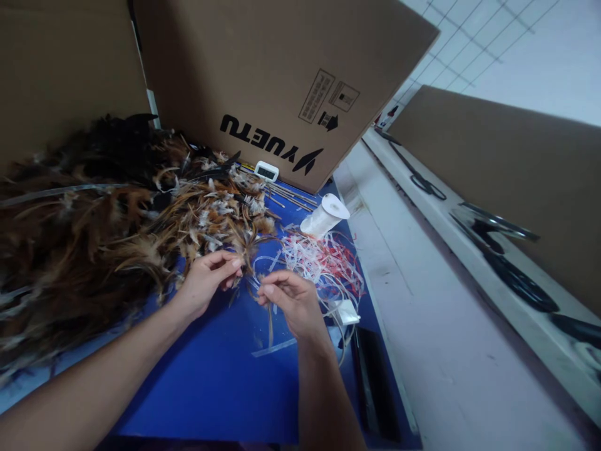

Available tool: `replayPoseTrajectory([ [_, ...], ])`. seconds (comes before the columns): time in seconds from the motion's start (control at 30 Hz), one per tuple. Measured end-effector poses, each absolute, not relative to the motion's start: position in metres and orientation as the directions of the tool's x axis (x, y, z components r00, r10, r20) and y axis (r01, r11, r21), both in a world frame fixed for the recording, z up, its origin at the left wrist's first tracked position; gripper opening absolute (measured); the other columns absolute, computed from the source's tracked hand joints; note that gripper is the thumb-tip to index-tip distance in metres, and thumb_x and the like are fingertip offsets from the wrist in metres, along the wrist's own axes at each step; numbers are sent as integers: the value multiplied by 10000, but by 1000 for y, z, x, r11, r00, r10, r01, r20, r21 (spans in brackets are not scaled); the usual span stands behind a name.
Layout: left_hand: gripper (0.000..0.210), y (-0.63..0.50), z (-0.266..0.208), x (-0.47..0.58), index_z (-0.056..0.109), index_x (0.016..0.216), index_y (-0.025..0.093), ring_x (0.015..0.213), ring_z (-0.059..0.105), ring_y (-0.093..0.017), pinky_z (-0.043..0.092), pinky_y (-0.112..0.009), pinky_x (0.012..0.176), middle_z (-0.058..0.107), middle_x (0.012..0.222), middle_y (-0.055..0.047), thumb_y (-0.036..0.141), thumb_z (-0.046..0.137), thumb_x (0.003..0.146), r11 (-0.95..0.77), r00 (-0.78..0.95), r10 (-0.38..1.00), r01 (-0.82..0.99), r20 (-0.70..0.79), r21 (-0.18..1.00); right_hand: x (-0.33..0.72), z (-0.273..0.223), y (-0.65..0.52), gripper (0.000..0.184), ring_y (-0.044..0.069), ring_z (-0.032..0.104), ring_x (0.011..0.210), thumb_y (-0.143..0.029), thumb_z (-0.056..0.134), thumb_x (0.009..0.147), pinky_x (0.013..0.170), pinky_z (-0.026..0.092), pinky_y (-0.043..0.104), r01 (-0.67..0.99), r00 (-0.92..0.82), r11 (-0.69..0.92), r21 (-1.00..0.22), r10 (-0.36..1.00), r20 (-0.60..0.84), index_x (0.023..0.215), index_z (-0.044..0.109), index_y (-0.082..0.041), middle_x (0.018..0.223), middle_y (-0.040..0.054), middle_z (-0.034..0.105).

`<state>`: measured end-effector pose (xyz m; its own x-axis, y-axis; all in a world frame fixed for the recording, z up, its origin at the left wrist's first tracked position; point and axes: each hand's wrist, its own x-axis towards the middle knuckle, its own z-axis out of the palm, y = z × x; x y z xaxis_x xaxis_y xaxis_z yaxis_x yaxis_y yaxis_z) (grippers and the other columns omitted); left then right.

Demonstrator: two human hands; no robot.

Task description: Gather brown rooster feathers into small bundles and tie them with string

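Note:
My left hand [216, 275] is closed in a pinch at the near edge of a large pile of brown, black and whitish feathers [188, 219]. Whatever sits between its fingertips is too small to make out against the feathers just beyond. A short gap separates it from my right hand [293, 300], whose thumb and fingers are pinched together. From the right fingertips a thin brownish feather [270, 326] hangs down over the blue tabletop [216, 382].
Right of my hands lies a tangle of clear and red plastic strips [323, 260], with a white spool [326, 216] standing behind it. Thin sticks [293, 195] and a small white digital display [266, 171] lie before a large cardboard box [282, 75]. Scissors [427, 185] rest on a ledge.

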<state>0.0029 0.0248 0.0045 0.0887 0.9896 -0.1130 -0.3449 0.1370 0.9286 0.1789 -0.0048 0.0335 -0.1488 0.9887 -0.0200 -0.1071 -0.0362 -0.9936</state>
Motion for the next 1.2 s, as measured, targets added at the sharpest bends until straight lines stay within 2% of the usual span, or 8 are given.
replayPoseTrajectory([
  [0.17,226,23,4,3,648,695,147,465,463,-42,353,-166,438,601,615,21,348,737,743,152,119,986,-347,-118,925,177,37,-7,129,158,706,651,-262,735,730,589,554,279,-187,-226,-86,-979,973,-43,854,742,-225,739,18,755],
  [0.27,231,22,3,5,651,706,149,464,467,-44,349,-166,435,604,612,22,360,740,739,168,119,984,-343,-135,924,172,36,-5,141,164,716,659,-229,766,690,580,560,266,-211,-121,-57,-976,992,-32,828,738,-221,727,18,758],
  [0.47,220,21,0,7,661,723,154,471,474,-50,357,-169,438,608,619,20,361,734,745,169,137,982,-317,-131,933,164,28,-1,114,151,685,588,-225,763,686,540,546,254,-115,94,-1,-993,995,-12,783,713,-193,635,9,716],
  [0.63,227,18,0,8,661,719,152,472,473,-59,350,-175,432,609,613,13,366,733,743,175,145,980,-303,-136,937,163,22,1,80,81,584,573,-194,756,688,536,494,219,-178,145,130,-975,984,105,727,687,-193,762,-12,664],
  [0.73,235,16,1,9,659,700,150,468,465,-59,340,-177,425,609,614,10,370,729,743,170,153,980,-301,-129,938,160,21,0,80,84,580,556,-192,747,703,532,494,216,-244,165,91,-966,985,51,748,681,-193,692,-21,651],
  [0.87,233,15,2,10,670,701,152,467,459,-66,344,-181,431,596,585,11,374,726,741,158,145,982,-275,-122,948,153,21,-2,91,136,653,612,-227,726,735,522,526,237,-273,165,32,-961,986,-14,772,655,-184,665,1,680],
  [1.03,223,14,1,10,694,729,161,469,464,-85,348,-189,432,570,531,21,383,709,749,88,109,992,-202,-67,975,147,19,-4,111,160,681,674,-251,723,746,528,546,247,-259,178,42,-965,984,-5,762,638,-181,708,8,693],
  [1.2,202,13,-1,11,712,744,171,464,473,-92,361,-194,439,575,523,26,371,689,764,22,92,996,-106,-12,994,146,15,-5,104,118,620,596,-254,728,741,550,533,238,-184,239,66,-981,971,21,763,657,-180,687,-10,683],
])
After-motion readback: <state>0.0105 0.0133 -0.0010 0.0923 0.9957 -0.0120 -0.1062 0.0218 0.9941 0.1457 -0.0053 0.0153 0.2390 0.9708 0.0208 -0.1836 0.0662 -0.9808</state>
